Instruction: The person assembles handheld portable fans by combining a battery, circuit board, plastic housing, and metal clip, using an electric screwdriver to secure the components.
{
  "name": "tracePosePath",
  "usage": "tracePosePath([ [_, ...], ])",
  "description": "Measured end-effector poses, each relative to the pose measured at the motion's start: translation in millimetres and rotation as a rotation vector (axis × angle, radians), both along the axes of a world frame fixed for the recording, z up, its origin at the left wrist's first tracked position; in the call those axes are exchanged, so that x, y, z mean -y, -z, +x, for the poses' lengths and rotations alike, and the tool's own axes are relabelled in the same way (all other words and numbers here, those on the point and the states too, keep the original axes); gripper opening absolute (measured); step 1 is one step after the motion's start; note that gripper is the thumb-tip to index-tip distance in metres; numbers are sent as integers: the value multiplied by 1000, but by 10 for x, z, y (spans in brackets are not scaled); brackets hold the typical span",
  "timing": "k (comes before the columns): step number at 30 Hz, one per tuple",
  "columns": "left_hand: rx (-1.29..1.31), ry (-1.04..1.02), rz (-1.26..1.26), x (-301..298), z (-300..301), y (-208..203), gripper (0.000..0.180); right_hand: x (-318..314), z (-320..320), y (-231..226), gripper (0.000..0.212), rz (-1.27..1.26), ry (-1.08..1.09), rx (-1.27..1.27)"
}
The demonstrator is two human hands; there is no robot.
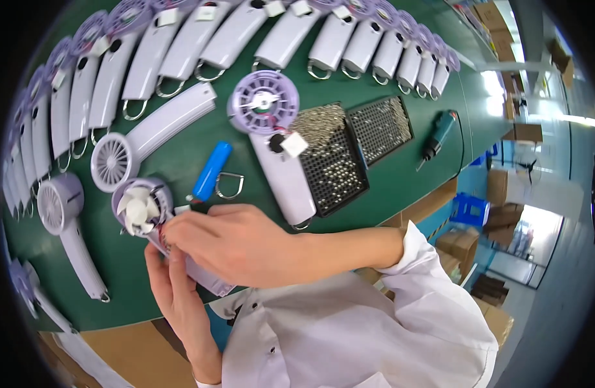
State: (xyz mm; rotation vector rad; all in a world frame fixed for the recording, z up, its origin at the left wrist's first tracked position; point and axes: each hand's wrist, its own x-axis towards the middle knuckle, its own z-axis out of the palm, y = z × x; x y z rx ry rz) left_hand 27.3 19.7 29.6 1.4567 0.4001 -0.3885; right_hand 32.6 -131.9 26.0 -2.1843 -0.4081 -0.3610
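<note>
An opened lavender handheld fan (pixel 142 205) with white blades lies before me, its handle partly under my hands. My left hand (pixel 184 310) holds the handle from the near side, fingers bent around its edge. Over the fan's neck, my right hand (pixel 236 246) is closed in a pinch beside small red wires; what its fingertips grip is hidden. Just beyond my right hand are a blue cylindrical battery (pixel 213 169) and a metal D-shaped ring (pixel 230 185). A loose handle shell with a round grille (pixel 171 123) rests behind the opened fan.
Two black trays of small screws (pixel 339 171) sit right of another fan (pixel 281 174) with a white tag. Farther right lies a green electric screwdriver (pixel 438 137) with a cord. Several fans (pixel 207 39) line the table's far edge; another fan (pixel 74 233) lies left.
</note>
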Motion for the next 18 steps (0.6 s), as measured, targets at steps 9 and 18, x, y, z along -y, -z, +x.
tracePosePath([
  [9, 25, -44, -7, -116, 22, 17, 29, 289, -354, -256, 34, 198, 137, 96],
  [18, -76, 152, -103, 52, 91, -203, 27, 1251, -725, -259, 11, 189, 855, -37],
])
